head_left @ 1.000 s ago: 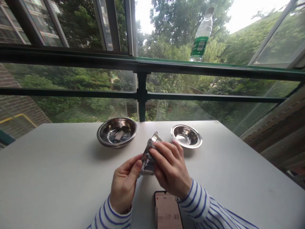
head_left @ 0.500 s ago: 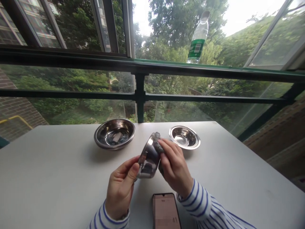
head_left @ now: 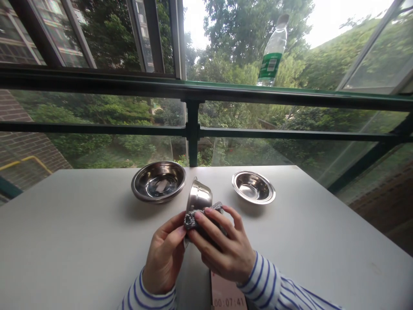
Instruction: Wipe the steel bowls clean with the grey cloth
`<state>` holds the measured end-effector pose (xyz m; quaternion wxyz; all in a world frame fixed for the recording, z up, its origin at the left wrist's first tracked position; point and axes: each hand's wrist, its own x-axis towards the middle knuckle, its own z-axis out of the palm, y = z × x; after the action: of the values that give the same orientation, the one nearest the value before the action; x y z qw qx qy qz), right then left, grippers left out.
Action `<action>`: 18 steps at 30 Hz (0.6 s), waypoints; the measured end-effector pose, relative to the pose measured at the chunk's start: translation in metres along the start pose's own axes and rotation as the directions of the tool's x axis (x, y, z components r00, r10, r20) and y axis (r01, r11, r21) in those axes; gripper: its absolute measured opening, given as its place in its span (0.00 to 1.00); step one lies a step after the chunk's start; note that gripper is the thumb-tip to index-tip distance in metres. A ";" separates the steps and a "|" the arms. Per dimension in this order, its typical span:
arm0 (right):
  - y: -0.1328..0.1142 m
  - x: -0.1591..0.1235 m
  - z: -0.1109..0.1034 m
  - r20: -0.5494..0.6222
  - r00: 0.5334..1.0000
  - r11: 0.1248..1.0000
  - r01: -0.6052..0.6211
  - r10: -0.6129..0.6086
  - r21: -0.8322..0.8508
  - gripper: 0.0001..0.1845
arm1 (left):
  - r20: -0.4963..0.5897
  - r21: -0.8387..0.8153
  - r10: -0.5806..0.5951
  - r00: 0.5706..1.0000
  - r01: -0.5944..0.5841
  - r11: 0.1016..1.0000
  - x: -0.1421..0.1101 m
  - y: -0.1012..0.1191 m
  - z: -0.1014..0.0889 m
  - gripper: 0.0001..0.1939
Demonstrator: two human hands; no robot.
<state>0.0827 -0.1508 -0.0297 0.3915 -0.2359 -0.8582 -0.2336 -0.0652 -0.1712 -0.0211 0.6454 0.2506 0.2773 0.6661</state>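
Observation:
A shiny metal bowl [head_left: 200,194] is tipped on its side above the table, its outer wall turned to the right. My left hand [head_left: 165,249] pinches its rim between thumb and fingers. A dark, patterned cloth [head_left: 190,219] is bunched under the fingers of my right hand [head_left: 226,243], which presses it against the lower part of the bowl's outside. The bowl's inside faces left and is mostly hidden.
On the white table [head_left: 80,241] stand a larger metal bowl [head_left: 158,183] at back left and a smaller one [head_left: 254,187] at back right. A phone [head_left: 227,295] lies partly beneath my right wrist. A plastic bottle [head_left: 273,51] stands on the railing [head_left: 129,88].
My right hand has moved with the cloth from the bowl's base down and left to its lower side near the rim. The bowl has turned a little, and my right hand now covers more of the phone.

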 end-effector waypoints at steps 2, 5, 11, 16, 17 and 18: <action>0.001 -0.001 0.001 0.006 1.000 1.000 0.010 -0.010 0.001 0.19 | 0.006 0.004 0.002 1.000 -0.002 1.000 0.000 0.000 -0.001 0.11; 0.002 -0.002 0.002 0.005 1.000 1.000 0.012 -0.012 0.008 0.18 | 0.038 0.006 -0.006 0.999 0.006 1.000 0.000 -0.001 -0.001 0.11; 0.004 -0.005 0.003 0.016 0.999 0.999 0.035 -0.035 0.022 0.18 | 0.062 0.009 -0.019 0.998 0.018 1.000 0.001 -0.001 -0.002 0.12; 0.005 -0.003 0.000 0.000 0.999 0.998 0.046 -0.046 0.038 0.19 | 0.075 0.025 -0.002 0.997 0.000 1.000 0.000 0.000 -0.002 0.11; 0.005 -0.002 -0.001 -0.005 0.999 0.998 0.041 -0.041 0.038 0.19 | 0.076 0.035 0.003 0.997 -0.006 0.999 0.000 0.001 -0.002 0.11; 0.007 -0.001 -0.002 -0.009 0.999 0.999 0.031 -0.031 0.038 0.19 | 0.074 0.045 0.007 0.997 -0.010 0.999 -0.001 0.000 -0.001 0.10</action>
<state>0.0881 -0.1470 -0.0277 0.3957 -0.2140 -0.8645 -0.2242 -0.0662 -0.1718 -0.0215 0.6465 0.2909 0.2674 0.6526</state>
